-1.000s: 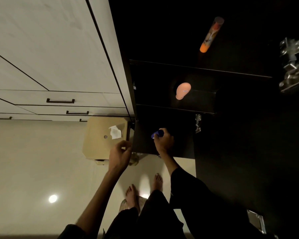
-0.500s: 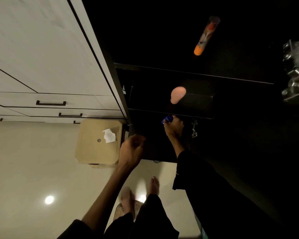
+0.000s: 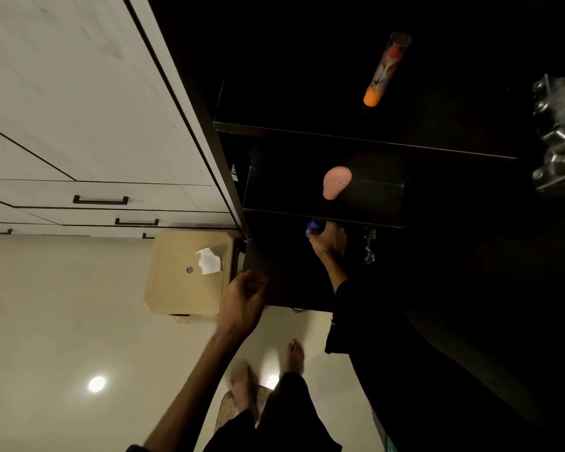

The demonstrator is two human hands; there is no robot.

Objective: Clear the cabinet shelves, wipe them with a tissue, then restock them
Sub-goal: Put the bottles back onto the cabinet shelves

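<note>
**Right hand at lower shelf with blue item, left hand empty**

Your right hand [image 3: 328,238] is curled round a small blue object [image 3: 315,227], held right at the front edge of the lower cabinet shelf [image 3: 366,220]. Your left hand [image 3: 242,301] hangs loosely curled with nothing in it, near the beige box [image 3: 177,282] with a white tissue [image 3: 209,261] on top. A pink bottle [image 3: 336,181] stands on the middle shelf; an orange spray can [image 3: 385,70] sits on the shelf above.
</note>
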